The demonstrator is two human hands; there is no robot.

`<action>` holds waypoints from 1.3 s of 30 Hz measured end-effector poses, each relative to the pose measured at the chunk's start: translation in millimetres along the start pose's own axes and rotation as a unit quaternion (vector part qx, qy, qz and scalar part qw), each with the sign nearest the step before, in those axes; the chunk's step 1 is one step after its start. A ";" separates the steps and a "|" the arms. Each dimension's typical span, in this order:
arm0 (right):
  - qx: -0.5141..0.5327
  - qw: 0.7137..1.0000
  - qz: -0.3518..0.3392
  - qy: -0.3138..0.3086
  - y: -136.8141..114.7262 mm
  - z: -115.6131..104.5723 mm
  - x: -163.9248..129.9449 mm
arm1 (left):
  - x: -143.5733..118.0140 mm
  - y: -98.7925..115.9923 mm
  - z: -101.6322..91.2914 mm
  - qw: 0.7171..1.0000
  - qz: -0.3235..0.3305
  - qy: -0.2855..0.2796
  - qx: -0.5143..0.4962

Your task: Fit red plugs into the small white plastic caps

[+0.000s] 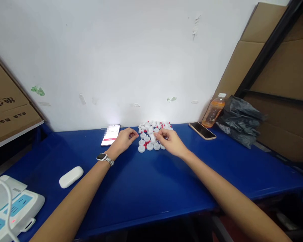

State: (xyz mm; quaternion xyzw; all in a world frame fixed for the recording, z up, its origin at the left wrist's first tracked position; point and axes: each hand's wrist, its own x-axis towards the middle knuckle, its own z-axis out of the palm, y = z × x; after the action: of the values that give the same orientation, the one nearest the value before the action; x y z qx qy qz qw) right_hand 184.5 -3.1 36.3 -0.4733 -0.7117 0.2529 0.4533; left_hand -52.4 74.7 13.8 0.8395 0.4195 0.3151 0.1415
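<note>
My left hand (123, 140) is pinched around a small red cap (137, 135), just left of a heap of white plastic nozzle caps (149, 147). Between the thumb and fingers of my right hand (172, 143) is a white nozzle cap (153, 138), held over the near part of the heap. Round white bases lie along the heap's front edge, some with thin spouts pointing up. Small red caps (146, 145) lie among them, and farther back several white spouts carry red tips. My right fingers hide part of the heap.
The blue table (151, 188) meets a white wall. A lit phone (111, 135) lies behind my left wrist; a dark phone (202, 130), an orange drink bottle (214, 111) and a black plastic bag (242, 119) are at right. An earbud case (71, 177) and a power strip (22, 205) sit at left.
</note>
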 end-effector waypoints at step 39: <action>0.075 0.997 -0.008 -0.028 -11.7 15.6 38.7 | -21.2 53.7 -5.7 0.984 -0.003 0.136 -0.111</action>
State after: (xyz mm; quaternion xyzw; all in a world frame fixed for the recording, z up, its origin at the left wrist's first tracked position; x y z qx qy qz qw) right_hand 159.9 27.9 54.0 -0.4248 -0.7069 0.3154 0.4695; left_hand -32.5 25.1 36.4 0.7662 0.4000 0.4709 0.1767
